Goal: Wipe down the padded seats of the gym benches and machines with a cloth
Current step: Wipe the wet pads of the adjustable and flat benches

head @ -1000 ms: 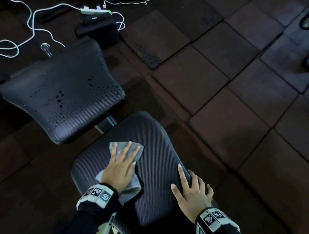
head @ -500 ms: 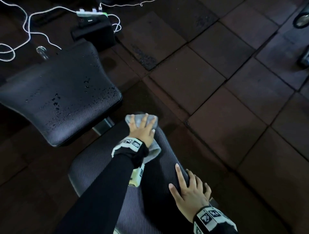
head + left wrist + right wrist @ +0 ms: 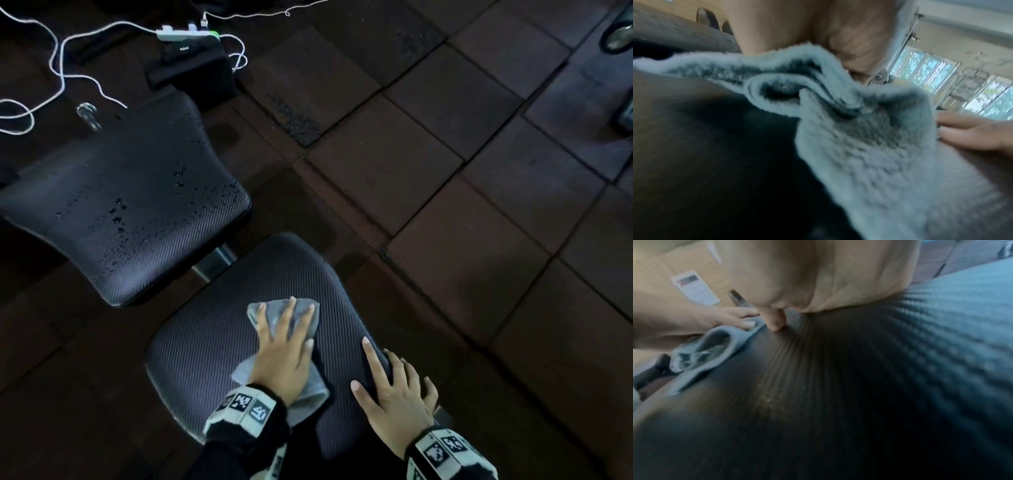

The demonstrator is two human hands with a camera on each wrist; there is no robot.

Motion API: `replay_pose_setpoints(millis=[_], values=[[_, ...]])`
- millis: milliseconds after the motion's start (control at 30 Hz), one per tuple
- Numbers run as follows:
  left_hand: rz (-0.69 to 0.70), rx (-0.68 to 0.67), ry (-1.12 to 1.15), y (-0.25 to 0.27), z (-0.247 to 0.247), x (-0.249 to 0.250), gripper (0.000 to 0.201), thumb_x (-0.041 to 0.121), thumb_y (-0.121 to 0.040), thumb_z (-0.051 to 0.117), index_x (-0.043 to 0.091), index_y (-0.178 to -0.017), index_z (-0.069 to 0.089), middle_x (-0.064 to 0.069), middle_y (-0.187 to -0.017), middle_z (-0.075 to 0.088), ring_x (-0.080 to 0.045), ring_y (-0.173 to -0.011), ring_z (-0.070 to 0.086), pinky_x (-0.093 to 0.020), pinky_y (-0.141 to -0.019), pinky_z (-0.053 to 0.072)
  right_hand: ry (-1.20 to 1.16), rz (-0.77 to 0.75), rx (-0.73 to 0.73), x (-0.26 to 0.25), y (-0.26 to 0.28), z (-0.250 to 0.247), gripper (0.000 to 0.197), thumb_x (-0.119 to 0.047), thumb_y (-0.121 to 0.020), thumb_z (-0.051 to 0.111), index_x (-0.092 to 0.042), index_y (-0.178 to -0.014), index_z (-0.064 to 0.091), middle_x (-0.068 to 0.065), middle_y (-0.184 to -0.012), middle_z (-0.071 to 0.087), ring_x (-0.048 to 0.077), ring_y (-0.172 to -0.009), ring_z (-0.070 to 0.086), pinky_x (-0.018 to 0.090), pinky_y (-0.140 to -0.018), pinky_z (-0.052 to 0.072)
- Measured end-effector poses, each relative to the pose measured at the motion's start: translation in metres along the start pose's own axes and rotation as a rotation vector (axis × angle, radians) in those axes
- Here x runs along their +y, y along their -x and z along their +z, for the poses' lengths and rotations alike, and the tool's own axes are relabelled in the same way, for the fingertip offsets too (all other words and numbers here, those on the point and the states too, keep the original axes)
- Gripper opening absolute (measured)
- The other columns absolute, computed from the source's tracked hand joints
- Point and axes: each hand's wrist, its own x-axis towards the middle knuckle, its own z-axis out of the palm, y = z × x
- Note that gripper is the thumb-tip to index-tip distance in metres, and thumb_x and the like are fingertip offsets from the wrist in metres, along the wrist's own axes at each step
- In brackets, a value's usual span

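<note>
A dark ribbed padded seat [image 3: 212,346] fills the lower middle of the head view. My left hand [image 3: 286,349] lies flat, fingers spread, pressing a grey cloth [image 3: 277,313] onto the middle of the seat. The cloth [image 3: 869,146] bunches in folds under my palm in the left wrist view. My right hand [image 3: 394,394] rests flat on the seat's right edge, its outer fingers draped over the side. In the right wrist view the seat [image 3: 900,369] stretches ahead and the cloth [image 3: 715,345] lies at the left. A second dark pad [image 3: 126,205], tilted and speckled with droplets, stands behind at the left.
A metal post [image 3: 215,262] joins the two pads. A black box [image 3: 195,68] with a white power strip [image 3: 186,32] and loose white cables [image 3: 58,68] lies on the floor at the back left. Rubber floor tiles [image 3: 445,205] spread to the right.
My left hand pushed the cloth forward to the seat's far end, then drew it back to the middle. My right hand stayed on the seat's right edge.
</note>
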Motion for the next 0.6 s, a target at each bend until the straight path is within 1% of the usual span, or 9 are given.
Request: replay_pose_setpoints(millis=[67,133,167,233,267,333,400,500,600], values=[[0.046,-0.061,0.019,-0.006,0.002,0.023,0.078,0.055,-0.078,-0.008,0.03,-0.151,-0.003,0.0,-0.156,-0.022,-0.034,-0.124,-0.051,-0.056,-0.113,-0.012,-0.063,-0.005,0.001,0.0,0.001,-0.005,0.063,-0.079,-0.072,-0.001,-0.065,-0.129,-0.023,-0.015,-0.155,0.003,0.011,-0.141,0.008,0.046,-0.112,0.004],[0.151,-0.133,0.082,-0.006,-0.001,0.04,0.063,0.042,-0.093,0.014,0.017,-0.145,0.04,-0.013,-0.158,0.015,-0.045,-0.14,-0.014,-0.071,-0.109,0.012,-0.107,0.007,0.02,-0.001,0.002,-0.008,0.053,-0.06,-0.092,0.021,-0.066,-0.131,-0.013,-0.015,-0.156,-0.002,0.01,-0.141,0.008,0.044,-0.113,0.004],[0.245,-0.098,0.089,-0.009,0.004,0.042,0.051,0.031,-0.099,0.02,0.014,-0.135,0.053,-0.012,-0.156,0.026,-0.046,-0.142,0.002,-0.071,-0.107,0.018,-0.124,0.007,0.041,-0.001,0.001,-0.01,0.052,-0.053,-0.095,0.024,-0.064,-0.135,-0.007,-0.013,-0.156,-0.004,0.011,-0.141,0.009,0.043,-0.113,0.005],[0.241,0.045,0.254,-0.007,0.003,0.038,0.042,0.023,-0.105,0.023,0.03,-0.144,0.038,0.006,-0.159,0.004,-0.029,-0.145,-0.013,-0.057,-0.116,0.003,-0.137,-0.017,0.138,-0.006,0.002,-0.011,0.055,-0.051,-0.091,0.019,-0.049,-0.145,0.008,-0.008,-0.157,0.0,0.014,-0.14,0.015,0.04,-0.114,0.008],[0.161,0.055,0.35,-0.002,-0.005,0.034,0.044,0.025,-0.104,0.027,0.042,-0.144,0.022,0.016,-0.156,-0.008,-0.017,-0.143,-0.023,-0.049,-0.119,-0.005,-0.145,-0.043,0.198,-0.012,0.002,-0.011,0.063,-0.053,-0.086,0.014,-0.037,-0.147,0.017,-0.005,-0.157,0.007,0.015,-0.14,0.02,0.04,-0.114,0.011],[-0.006,0.125,0.391,0.007,-0.011,0.013,0.047,0.033,-0.103,0.031,0.05,-0.141,0.01,0.022,-0.153,-0.013,-0.005,-0.141,-0.023,-0.046,-0.116,-0.01,-0.131,-0.14,0.278,-0.027,-0.002,-0.01,0.068,-0.052,-0.084,0.021,-0.022,-0.144,0.032,-0.001,-0.154,0.025,0.019,-0.136,0.031,0.043,-0.112,0.02],[-0.166,0.167,0.247,0.018,-0.013,-0.021,0.052,0.046,-0.097,0.026,0.048,-0.145,0.008,0.018,-0.154,-0.012,-0.011,-0.144,-0.019,-0.051,-0.115,-0.006,-0.023,-0.267,0.255,-0.047,-0.007,-0.008,0.064,-0.055,-0.085,0.034,-0.026,-0.142,0.035,0.0,-0.149,0.037,0.023,-0.134,0.034,0.047,-0.109,0.026],[-0.453,0.059,0.165,0.036,-0.019,-0.067,0.06,0.052,-0.097,0.031,0.047,-0.149,0.001,0.008,-0.16,-0.014,-0.029,-0.146,-0.016,-0.052,-0.116,-0.001,0.114,-0.334,0.2,-0.068,-0.019,0.0,0.069,-0.063,-0.08,0.037,-0.034,-0.143,0.034,-0.002,-0.148,0.038,0.027,-0.134,0.038,0.049,-0.106,0.032],[-0.542,0.032,0.251,0.05,-0.021,-0.094,0.068,0.057,-0.094,0.037,0.047,-0.148,-0.002,0.008,-0.159,-0.017,-0.033,-0.144,-0.019,-0.046,-0.118,0.0,0.133,-0.313,0.195,-0.067,-0.023,0.0,0.065,-0.052,-0.081,0.035,-0.035,-0.144,0.03,-0.002,-0.148,0.038,0.028,-0.132,0.042,0.046,-0.1,0.034]])
